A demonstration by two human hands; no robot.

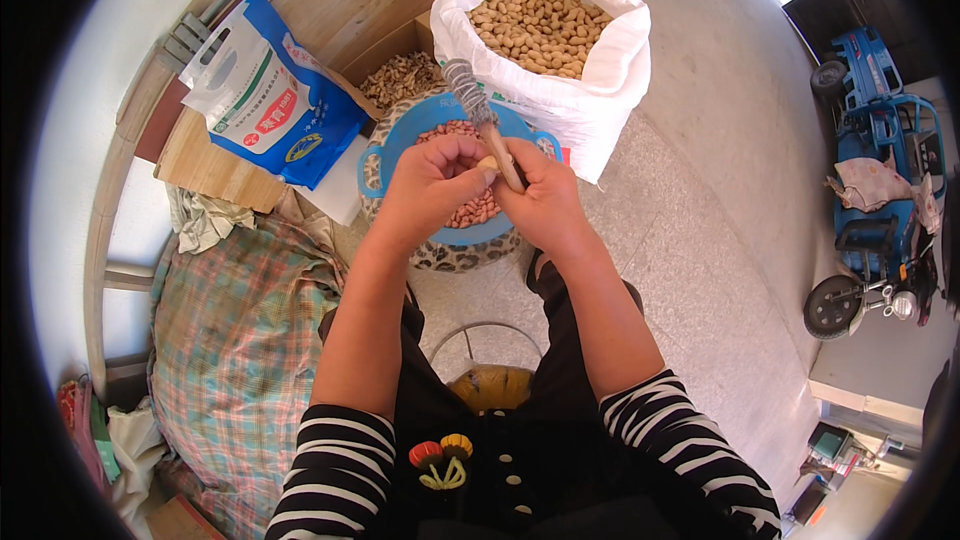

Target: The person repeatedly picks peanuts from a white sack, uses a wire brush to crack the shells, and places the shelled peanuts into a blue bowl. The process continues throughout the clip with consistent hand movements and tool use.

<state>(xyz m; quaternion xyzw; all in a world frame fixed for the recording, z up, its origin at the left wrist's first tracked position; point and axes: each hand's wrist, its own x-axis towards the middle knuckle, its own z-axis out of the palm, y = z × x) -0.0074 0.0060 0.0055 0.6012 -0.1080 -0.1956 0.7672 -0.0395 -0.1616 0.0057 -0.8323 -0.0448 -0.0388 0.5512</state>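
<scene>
Over a blue plastic basin [435,109], my left hand [435,184] pinches a peanut [489,163] between thumb and fingers. My right hand [546,195] grips a wooden stick [500,150], whose far end is wrapped in grey cord. Its thumb side meets my left fingertips around the peanut, so part of the nut is hidden. Reddish shelled peanut kernels [474,211] lie in the basin, partly covered by my hands. The basin rests on a leopard-print seat or stool [457,258]. Just beyond stands a white woven sack [600,116], its rim rolled down around unshelled peanuts [544,30].
A cardboard box [390,45] of empty peanut shells [401,81] sits behind the basin. To its left leans a blue-and-white plastic bag [277,101] bearing writing. Plaid cloth [240,330] covers something at left. A blue three-wheeled vehicle [870,187] stands far right.
</scene>
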